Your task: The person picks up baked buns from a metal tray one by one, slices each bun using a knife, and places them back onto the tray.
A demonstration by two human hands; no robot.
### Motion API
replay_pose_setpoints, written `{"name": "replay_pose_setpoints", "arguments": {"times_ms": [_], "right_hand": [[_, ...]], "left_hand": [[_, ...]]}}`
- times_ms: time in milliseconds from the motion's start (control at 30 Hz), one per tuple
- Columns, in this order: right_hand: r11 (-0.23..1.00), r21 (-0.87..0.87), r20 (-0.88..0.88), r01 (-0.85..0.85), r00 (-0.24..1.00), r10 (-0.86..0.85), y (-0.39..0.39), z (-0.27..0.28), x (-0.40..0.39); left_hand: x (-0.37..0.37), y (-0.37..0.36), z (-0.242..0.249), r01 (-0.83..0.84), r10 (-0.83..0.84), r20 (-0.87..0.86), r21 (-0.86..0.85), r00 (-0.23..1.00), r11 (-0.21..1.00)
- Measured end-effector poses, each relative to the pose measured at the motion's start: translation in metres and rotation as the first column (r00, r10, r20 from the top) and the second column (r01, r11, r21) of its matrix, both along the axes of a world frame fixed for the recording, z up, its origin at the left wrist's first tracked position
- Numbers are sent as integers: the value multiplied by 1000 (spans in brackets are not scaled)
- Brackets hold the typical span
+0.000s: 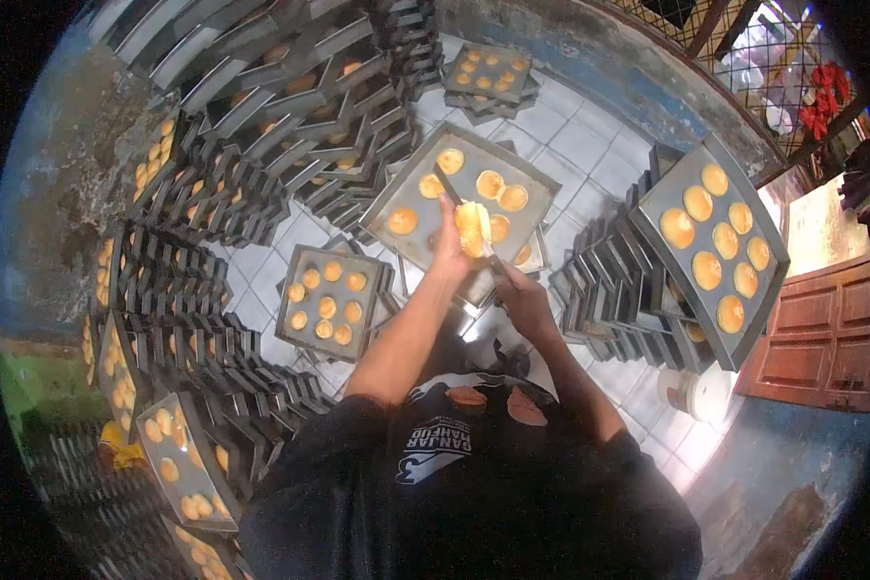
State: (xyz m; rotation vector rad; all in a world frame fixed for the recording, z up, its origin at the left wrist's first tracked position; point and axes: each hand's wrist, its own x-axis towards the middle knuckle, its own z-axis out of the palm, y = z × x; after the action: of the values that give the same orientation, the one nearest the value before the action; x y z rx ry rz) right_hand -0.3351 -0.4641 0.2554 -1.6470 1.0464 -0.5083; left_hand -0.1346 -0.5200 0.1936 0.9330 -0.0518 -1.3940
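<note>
Over the large tray (425,232) of round golden buns, my left hand (450,242) holds a bun (470,228) with a pale, creamy side showing. My right hand (524,302) is closed round the handle of a long, thin tool that looks like a knife or spatula (491,257). The tool's blade lies against the pale side of the bun. A dark, narrow strip (445,180) shows just above my left fingers; whether it is part of the tool is unclear. Several buns rest on the tray around my hands.
A tall stack of trays with buns on top (735,242) stands at the right. A smaller tray (300,304) is left of my hands, another (488,72) at the back. Many stacked trays (309,97) fill the left. A white bucket (701,394) stands by the wooden door (817,333).
</note>
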Motion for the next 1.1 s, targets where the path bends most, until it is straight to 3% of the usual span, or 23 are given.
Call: {"name": "replay_pose_setpoints", "arguments": {"times_ms": [67, 133, 200, 267, 367, 467, 500, 533, 600, 633, 700, 733, 767, 800, 867, 933, 1000, 1033, 1100], "right_hand": [[1000, 0, -53, -29, 998, 29, -3, -1, 3], [999, -42, -66, -28, 997, 25, 17, -38, -18], [996, -81, -85, -38, 996, 31, 21, -42, -19], [987, 161, -87, 25, 996, -11, 26, -43, -15], [997, 83, 46, 11, 999, -15, 3, -47, 31], [970, 243, -1, -11, 1000, 11, -15, -69, 61], [993, 117, -23, 6, 1000, -3, -11, -87, 66], [991, 132, -37, 6, 999, -1, -5, -101, 61], [906, 417, -27, 76, 997, -71, 19, -107, 46], [944, 318, -93, 85, 994, -58, 36, -132, 29], [952, 282, -197, 123, 978, -68, 77, -181, -18], [924, 344, -236, 166, 968, -86, 94, -188, -38], [919, 357, -257, 168, 963, -76, 107, -184, -53], [981, 184, -277, 68, 961, -15, 116, -175, -63], [999, 21, -317, -45, 947, 49, 122, -166, -69], [925, 315, -360, 211, 929, -89, 121, -140, -56], [881, 368, -376, 297, 914, -151, 112, -135, -37], [879, 356, -387, 316, 906, -169, 107, -129, -27], [879, 339, -396, 337, 898, -192, 94, -119, -6]], "left_hand": [[26, -9, -11, -4, 0, -152, -24, 988, 1000], [48, -6, -1, -3, -2, -157, -30, 988, 1000], [54, -3, -2, -13, 7, -168, -33, 986, 999], [39, 3, -9, -77, 85, -120, 70, 989, 995], [16, 10, -32, -68, 85, -152, 115, 985, 991], [36, 6, -67, -106, 136, -206, 149, 969, 983], [50, 0, -82, -113, 142, -153, 184, 978, 976], [64, -3, -97, -120, 145, -102, 215, 984, 969], [84, -11, -80, -125, 128, 14, 342, 992, 931], [97, -14, -97, -100, 101, 15, 323, 995, 941], [115, -17, -142, -74, 51, 87, 278, 995, 958], [133, -15, -197, -17, -115, 536, 235, 836, 972], [152, -14, -252, -60, -204, 869, 257, 452, 965], [159, -12, -244, -88, -151, 988, 154, 36, 984], [180, -23, -232, -262, -117, 993, 117, 16, 958], [212, -27, -244, -107, -9, 975, -15, -221, 994], [231, -37, -243, -278, -274, 888, 176, -369, 944], [238, -39, -243, -273, -279, 888, 184, -365, 944], [248, -45, -242, -166, -540, 756, 518, -371, 839]]}}
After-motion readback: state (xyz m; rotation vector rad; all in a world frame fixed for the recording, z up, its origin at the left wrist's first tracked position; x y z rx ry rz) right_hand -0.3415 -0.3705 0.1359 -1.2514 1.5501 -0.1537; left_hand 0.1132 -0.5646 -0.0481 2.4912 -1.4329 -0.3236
